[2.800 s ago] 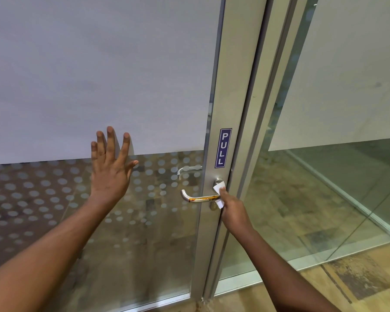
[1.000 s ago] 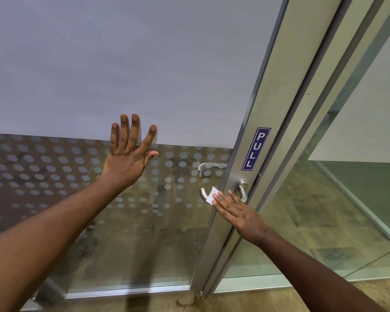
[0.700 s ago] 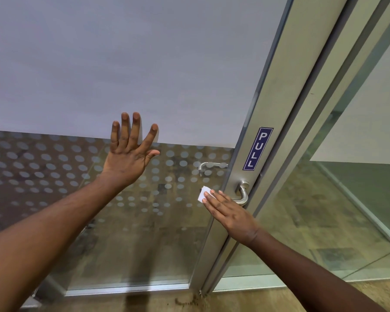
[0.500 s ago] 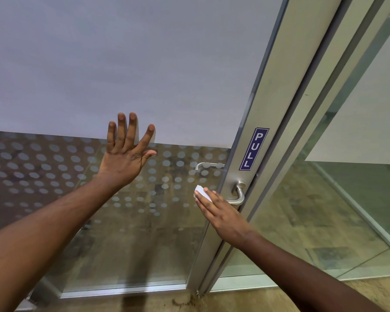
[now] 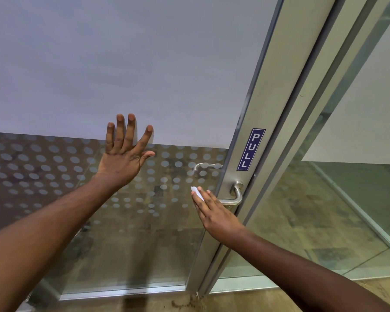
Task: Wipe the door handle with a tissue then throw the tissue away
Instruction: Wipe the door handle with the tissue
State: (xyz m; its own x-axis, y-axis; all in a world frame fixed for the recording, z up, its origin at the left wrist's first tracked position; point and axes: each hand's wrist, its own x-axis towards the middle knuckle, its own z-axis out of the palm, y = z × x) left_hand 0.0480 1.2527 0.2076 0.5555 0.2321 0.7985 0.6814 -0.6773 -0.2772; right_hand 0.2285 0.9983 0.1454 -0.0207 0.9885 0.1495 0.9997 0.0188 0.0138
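Observation:
A silver lever door handle [image 5: 236,194] sticks out of the metal door frame [image 5: 260,118], below a blue PULL sticker [image 5: 250,149]. My right hand [image 5: 214,213] lies flat over the handle's lever with its fingers straight, pressing a small white tissue [image 5: 196,191] against it. A corner of the tissue shows past my fingertips; most of the lever is hidden under the hand. My left hand [image 5: 125,154] rests flat on the door's glass [image 5: 77,82], fingers spread, left of the handle and holding nothing.
The upper glass is frosted white, the lower part has a pattern of grey dots. A second handle [image 5: 206,165] shows through the glass on the far side. To the right stands a fixed glass panel [image 5: 338,210], with brown patterned floor [image 5: 245,300] below.
My right hand has slid the tissue leftward along the lever, from the handle's base by the frame to its free end. My left hand has stayed pressed on the glass.

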